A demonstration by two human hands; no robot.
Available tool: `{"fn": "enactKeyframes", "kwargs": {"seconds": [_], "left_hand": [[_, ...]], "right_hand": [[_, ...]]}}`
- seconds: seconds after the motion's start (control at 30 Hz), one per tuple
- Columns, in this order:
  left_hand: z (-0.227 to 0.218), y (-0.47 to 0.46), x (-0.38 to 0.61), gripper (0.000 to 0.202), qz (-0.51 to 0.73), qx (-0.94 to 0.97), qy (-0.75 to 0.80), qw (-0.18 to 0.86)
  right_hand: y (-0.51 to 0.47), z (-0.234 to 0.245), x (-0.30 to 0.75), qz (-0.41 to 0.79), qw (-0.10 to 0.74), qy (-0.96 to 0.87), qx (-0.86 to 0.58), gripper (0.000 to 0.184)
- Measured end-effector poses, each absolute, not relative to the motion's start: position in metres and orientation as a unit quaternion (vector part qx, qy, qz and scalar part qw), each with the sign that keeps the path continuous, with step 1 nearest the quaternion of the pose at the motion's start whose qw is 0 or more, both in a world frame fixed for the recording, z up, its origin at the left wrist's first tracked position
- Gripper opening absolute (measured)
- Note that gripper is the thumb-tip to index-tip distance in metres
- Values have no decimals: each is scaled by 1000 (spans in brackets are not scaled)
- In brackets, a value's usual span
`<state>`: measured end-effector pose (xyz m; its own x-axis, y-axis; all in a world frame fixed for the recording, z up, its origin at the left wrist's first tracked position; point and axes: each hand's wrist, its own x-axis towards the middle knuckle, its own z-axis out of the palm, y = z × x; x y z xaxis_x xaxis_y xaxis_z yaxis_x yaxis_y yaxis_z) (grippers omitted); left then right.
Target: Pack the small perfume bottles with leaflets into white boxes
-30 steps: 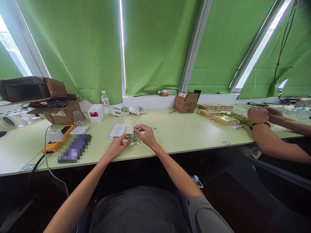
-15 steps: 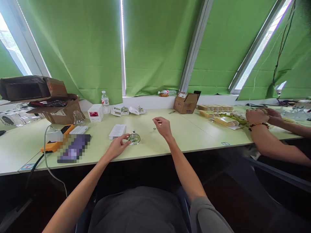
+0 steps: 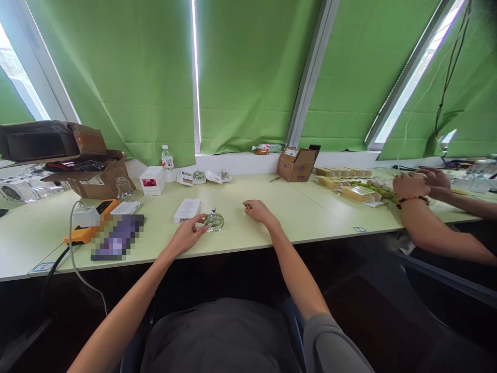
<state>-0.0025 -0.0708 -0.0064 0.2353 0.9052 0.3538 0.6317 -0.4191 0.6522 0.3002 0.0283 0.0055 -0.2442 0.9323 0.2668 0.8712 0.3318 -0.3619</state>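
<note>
A round glass perfume bottle [image 3: 214, 221] with greenish liquid and a silver neck stands upright on the table. My left hand [image 3: 187, 234] rests on the table with thumb and fingers closed against its left side. To the right of the bottle, my right hand [image 3: 259, 211] is low over the table, its fingertips pinched around a small shiny part [image 3: 247, 206], which they mostly hide. Its exact kind is too small to tell. Behind my left hand lies a white carton [image 3: 187, 211] with a barcode.
A white box [image 3: 152, 180], a water bottle [image 3: 167, 163] and opened packs [image 3: 199, 176] stand toward the wall. At left lie an orange device [image 3: 83, 234] and cable. A brown carton [image 3: 298, 165] sits at back right. A co-worker's hands [image 3: 417, 184] are at far right.
My right hand has come down toward the table and its fingers have closed on the small shiny part that stood there. My left hand and the perfume bottle have stayed put.
</note>
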Motion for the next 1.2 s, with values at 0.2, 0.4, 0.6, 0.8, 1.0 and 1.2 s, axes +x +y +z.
{"fn": "enactKeyframes", "kwargs": {"seconds": [0.2,0.4,0.6,0.8,1.0,1.2], "left_hand": [[-6,-71,-2,50,360,765,500,189],[-7,-69,-3,50,362,766,495,192],[-6,-70,-3,51,360,768,492,197],[-7,-69,-3,51,357,774,485,195],[-6,-70,-3,50,353,779,481,194],[-7,-70,-3,50,355,779,481,190]], "right_hand": [[26,11,297,67,250,-786,-562,28],[13,22,279,186,403,-770,-459,23],[-12,36,248,212,495,-763,-358,24],[-33,41,223,220,521,-761,-319,26],[-39,38,210,210,539,-755,-309,28],[-38,33,204,186,534,-768,-301,25]]}}
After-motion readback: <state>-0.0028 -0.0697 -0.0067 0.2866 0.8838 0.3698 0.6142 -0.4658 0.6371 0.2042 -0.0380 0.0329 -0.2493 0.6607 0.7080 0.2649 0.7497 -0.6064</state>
